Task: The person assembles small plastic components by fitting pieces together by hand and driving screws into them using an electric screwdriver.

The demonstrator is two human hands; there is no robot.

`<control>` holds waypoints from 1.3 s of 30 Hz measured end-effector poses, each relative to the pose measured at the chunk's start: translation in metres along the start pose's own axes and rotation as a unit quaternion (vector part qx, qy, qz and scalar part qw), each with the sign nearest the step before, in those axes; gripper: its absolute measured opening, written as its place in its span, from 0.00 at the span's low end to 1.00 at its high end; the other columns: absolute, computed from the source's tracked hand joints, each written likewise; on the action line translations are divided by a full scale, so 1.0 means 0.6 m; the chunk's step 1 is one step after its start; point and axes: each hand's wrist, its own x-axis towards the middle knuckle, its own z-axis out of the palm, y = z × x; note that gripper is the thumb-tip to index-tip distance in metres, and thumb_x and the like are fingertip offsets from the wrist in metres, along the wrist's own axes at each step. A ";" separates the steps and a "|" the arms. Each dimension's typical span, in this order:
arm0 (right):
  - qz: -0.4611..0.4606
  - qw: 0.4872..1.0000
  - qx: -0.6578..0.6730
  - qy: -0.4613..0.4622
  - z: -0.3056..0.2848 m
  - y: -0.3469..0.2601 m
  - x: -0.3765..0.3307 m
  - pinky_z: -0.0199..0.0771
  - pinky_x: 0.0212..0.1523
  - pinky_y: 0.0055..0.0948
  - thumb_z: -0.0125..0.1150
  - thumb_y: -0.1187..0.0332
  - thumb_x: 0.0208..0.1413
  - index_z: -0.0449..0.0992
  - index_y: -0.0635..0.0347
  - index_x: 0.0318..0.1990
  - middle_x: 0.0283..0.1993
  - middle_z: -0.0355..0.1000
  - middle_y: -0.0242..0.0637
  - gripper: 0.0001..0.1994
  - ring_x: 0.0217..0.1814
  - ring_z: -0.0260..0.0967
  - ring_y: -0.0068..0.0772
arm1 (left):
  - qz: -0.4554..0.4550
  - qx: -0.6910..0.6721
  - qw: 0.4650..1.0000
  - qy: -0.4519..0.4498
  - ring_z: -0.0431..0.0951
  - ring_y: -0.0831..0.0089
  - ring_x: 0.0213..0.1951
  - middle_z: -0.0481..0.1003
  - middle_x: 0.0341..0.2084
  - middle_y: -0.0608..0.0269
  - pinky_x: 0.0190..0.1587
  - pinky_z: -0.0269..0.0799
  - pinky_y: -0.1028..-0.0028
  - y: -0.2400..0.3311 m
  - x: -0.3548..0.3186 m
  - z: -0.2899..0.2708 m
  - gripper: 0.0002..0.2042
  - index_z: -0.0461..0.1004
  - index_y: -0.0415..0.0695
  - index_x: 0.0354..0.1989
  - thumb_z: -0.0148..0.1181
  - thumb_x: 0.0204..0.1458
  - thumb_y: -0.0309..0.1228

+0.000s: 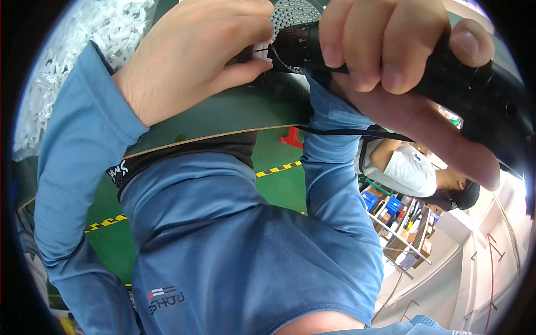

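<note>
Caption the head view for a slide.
Left hand pinches a small white plastic piece at the nose of a black cylindrical tool held in the right hand.

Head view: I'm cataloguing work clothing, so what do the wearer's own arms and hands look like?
The left sleeve and right sleeve are long, blue and creased, the left one with a stitched cuff. The left hand and right hand are ungloved; the right shows short fingernails.

Green floor, yellow-black tape; red object; blue bins; white-shirted person, black cap
</note>
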 end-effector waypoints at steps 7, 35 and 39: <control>0.015 1.000 -0.002 -0.018 0.003 0.007 0.009 0.74 0.32 0.31 0.65 0.35 0.56 0.60 0.62 0.67 0.36 0.68 0.34 0.44 0.31 0.71 0.28 | 0.025 -0.052 0.998 0.033 0.70 0.58 0.42 0.70 0.34 0.59 0.44 0.66 0.63 -0.008 -0.002 0.005 0.11 0.74 0.41 0.33 0.68 0.48 0.33; 0.006 0.991 -0.130 -0.010 0.018 0.028 -0.009 0.73 0.33 0.34 0.61 0.27 0.53 0.59 0.62 0.66 0.37 0.68 0.37 0.49 0.30 0.69 0.30 | -0.010 -0.032 0.998 0.050 0.73 0.62 0.41 0.71 0.31 0.62 0.44 0.69 0.63 -0.005 -0.016 0.021 0.09 0.79 0.41 0.31 0.69 0.48 0.34; 0.058 0.995 -0.063 -0.040 0.006 0.019 0.008 0.73 0.32 0.33 0.62 0.28 0.53 0.58 0.62 0.67 0.38 0.68 0.39 0.49 0.31 0.69 0.30 | -0.011 -0.023 0.999 0.041 0.73 0.62 0.41 0.71 0.31 0.62 0.43 0.69 0.63 -0.005 -0.011 0.020 0.10 0.79 0.41 0.33 0.69 0.49 0.34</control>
